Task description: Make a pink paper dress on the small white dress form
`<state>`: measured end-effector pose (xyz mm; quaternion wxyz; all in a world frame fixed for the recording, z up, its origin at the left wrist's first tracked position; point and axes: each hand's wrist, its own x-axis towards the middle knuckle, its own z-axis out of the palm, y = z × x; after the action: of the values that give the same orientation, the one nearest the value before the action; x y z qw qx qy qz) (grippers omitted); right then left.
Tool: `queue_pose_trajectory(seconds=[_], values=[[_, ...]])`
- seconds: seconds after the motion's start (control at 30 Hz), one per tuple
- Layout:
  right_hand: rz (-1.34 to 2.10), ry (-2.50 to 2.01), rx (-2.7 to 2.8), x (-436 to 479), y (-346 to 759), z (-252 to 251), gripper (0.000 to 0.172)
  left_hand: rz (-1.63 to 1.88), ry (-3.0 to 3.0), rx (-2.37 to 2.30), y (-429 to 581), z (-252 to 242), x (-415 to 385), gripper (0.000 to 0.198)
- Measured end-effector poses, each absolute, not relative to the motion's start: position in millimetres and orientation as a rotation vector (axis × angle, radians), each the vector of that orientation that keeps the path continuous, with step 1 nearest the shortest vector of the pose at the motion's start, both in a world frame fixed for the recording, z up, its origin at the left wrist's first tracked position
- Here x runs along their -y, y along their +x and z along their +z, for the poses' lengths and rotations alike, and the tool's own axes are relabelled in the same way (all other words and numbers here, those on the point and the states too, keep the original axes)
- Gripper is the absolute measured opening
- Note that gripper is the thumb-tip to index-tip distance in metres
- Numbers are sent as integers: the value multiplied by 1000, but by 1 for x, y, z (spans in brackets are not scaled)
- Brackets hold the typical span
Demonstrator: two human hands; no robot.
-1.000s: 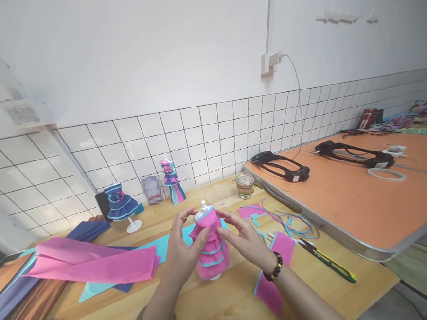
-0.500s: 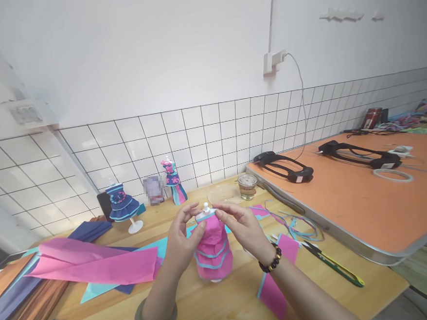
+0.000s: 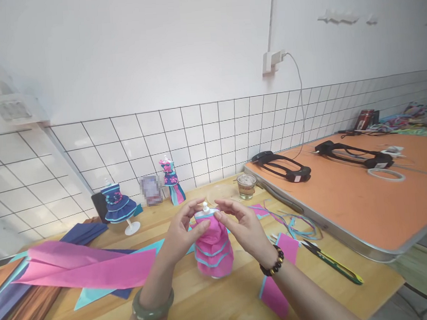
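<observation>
A small white mannequin wears a pink paper dress (image 3: 214, 252) with blue trim, standing on the wooden table (image 3: 216, 306) in front of me. My left hand (image 3: 182, 233) pinches the dress's top edge from the left, thumb and fingers closed on the paper. From the right, my right hand (image 3: 242, 226) pinches the same collar, a dark bead bracelet on its wrist. A green bangle sits on my left wrist.
Long pink paper sheets (image 3: 85, 266) lie at left over blue ones. Two finished dress models (image 3: 118, 205) (image 3: 171, 180) stand by the tiled wall. A glass jar (image 3: 246, 185), paper scraps, cutters (image 3: 334, 263) and an orange table (image 3: 365, 193) are to the right.
Both hands have risen from the dress's waist to its top edge by the neck. The view shifted slightly.
</observation>
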<state>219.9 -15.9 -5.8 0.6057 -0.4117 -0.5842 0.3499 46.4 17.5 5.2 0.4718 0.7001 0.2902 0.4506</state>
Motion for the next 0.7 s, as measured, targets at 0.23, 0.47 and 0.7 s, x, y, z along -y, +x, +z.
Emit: queue_pose_trajectory(seconds=[0.23,0.47,0.7], values=[[979,-918,1368,11,233,-24,31,1189,1476,-693,35,3,-31,48],[950,-954,1533,-6,215,-30,28,1371,1092,-706,16,-5,-48,53],[968,-948,1540,-28,192,-23,30,1330,833,-754,1,-9,-59,46]])
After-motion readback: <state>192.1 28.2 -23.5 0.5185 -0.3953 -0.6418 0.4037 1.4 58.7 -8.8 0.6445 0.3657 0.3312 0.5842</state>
